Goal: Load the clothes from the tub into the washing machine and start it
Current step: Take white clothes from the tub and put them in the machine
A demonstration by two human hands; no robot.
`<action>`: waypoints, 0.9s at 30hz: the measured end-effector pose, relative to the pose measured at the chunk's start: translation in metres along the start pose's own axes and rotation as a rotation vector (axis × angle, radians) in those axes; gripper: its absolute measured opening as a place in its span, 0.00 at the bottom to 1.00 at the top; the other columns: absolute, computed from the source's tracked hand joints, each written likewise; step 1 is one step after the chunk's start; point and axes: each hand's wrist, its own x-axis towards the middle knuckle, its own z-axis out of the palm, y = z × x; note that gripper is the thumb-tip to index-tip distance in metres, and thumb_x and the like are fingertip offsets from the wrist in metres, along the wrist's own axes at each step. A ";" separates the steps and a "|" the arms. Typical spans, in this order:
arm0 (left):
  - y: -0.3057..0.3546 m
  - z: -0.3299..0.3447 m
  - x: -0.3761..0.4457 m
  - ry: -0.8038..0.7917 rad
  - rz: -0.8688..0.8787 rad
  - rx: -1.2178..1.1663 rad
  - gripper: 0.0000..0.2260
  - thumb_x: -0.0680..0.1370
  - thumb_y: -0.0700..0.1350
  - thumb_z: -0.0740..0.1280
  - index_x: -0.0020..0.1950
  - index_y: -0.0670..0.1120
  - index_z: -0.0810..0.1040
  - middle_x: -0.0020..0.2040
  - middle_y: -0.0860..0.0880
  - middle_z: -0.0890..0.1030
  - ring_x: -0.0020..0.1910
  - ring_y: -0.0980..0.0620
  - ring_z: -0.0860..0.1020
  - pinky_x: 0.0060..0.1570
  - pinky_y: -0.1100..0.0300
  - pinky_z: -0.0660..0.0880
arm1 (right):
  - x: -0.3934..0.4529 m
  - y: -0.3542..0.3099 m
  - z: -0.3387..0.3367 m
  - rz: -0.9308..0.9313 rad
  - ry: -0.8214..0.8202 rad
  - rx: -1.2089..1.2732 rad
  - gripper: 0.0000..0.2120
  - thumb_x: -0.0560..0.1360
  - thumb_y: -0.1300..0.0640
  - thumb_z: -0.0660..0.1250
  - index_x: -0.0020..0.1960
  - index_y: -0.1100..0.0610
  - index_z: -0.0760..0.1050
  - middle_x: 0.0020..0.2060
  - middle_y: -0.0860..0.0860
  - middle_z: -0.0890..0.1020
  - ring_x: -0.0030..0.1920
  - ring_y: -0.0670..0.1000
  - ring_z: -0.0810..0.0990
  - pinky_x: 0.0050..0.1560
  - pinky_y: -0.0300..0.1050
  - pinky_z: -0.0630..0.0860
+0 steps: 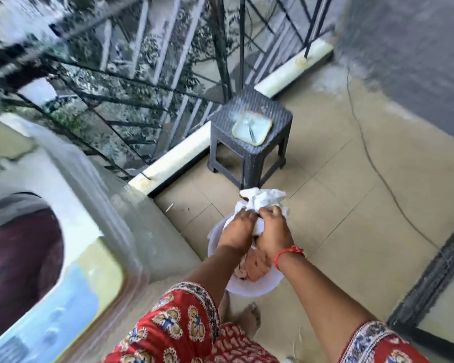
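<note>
On the tiled floor (351, 205) — both hands (254, 226), together, grip white cloth (262, 200) over the tub (247, 289).

White cloth (260, 203) soft & crumpled, tub (254, 288) smooth white plastic, stool (249, 134) dark woven-look plastic w/ matt finish, railing (220, 48) dark metal bars, floor (351, 192) smooth beige tile, washing machine (71, 205) glossy plastic top.
</note>
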 end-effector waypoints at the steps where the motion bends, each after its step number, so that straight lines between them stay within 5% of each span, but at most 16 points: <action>1: 0.007 -0.013 -0.010 0.027 -0.008 -0.007 0.23 0.76 0.36 0.63 0.71 0.43 0.68 0.70 0.43 0.71 0.72 0.45 0.67 0.65 0.55 0.66 | -0.008 -0.012 -0.013 -0.020 0.003 0.001 0.18 0.64 0.60 0.70 0.53 0.54 0.76 0.53 0.56 0.73 0.47 0.62 0.79 0.49 0.53 0.78; 11: 0.013 -0.133 -0.101 0.233 -0.093 -0.018 0.28 0.73 0.35 0.66 0.74 0.41 0.65 0.73 0.41 0.67 0.75 0.45 0.62 0.69 0.56 0.62 | -0.043 -0.137 -0.071 -0.313 -0.008 -0.083 0.23 0.59 0.57 0.71 0.54 0.53 0.77 0.51 0.55 0.74 0.48 0.61 0.78 0.51 0.52 0.78; 17: -0.024 -0.214 -0.163 0.451 -0.160 -0.041 0.25 0.68 0.34 0.71 0.65 0.37 0.73 0.62 0.37 0.75 0.62 0.38 0.74 0.61 0.50 0.68 | -0.061 -0.252 -0.079 -0.523 0.027 -0.131 0.18 0.64 0.59 0.72 0.54 0.55 0.77 0.54 0.57 0.73 0.49 0.62 0.78 0.50 0.52 0.75; 27: -0.158 -0.289 -0.307 0.642 -0.360 -0.005 0.23 0.71 0.38 0.71 0.66 0.41 0.72 0.61 0.40 0.76 0.60 0.40 0.75 0.53 0.54 0.67 | -0.129 -0.430 0.020 -0.778 -0.090 -0.103 0.18 0.64 0.57 0.73 0.53 0.57 0.77 0.51 0.59 0.74 0.48 0.63 0.79 0.52 0.51 0.77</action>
